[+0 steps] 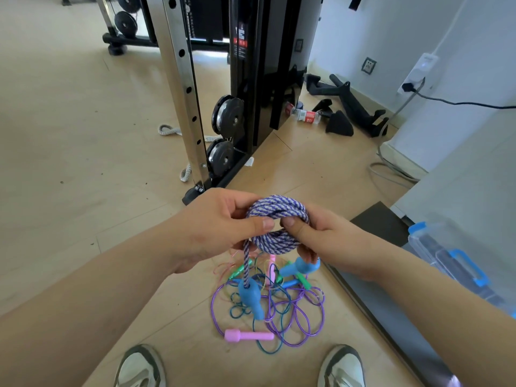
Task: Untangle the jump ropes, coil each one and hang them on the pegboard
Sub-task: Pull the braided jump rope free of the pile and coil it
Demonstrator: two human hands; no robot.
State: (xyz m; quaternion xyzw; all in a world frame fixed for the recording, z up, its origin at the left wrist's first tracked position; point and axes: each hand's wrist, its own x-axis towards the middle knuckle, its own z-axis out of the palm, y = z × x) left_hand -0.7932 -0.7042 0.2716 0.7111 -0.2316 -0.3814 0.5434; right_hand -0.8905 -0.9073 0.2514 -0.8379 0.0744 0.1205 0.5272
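Hands are both closing on the braided purple-and-white jump rope (276, 216), which is being held as a small coil above the floor. The left hand (217, 227) is pinching the coil's left side between thumb and fingers. The right hand (326, 241) is pressing its thumb on the front, with its fingers curling underneath.

One blue handle (251, 300) is dangling on a straight tail from the left. The second blue handle (304, 268) is sitting just below the right fingers.

The coil looks nearly finished. It probably wants the thumbs pinning the loops while the loose tail is being wrapped round them, so nothing is springing open.

Directly beneath, the tangle of thin ropes (268, 305) is lying on the floor between the shoes (139, 367). The dangling handle is hanging close over it and risks snagging.

The machine upright (181, 88) is standing ahead and the clear bin (446, 255) is crowding the right, so the left floor is offering the most room. No pegboard is showing.
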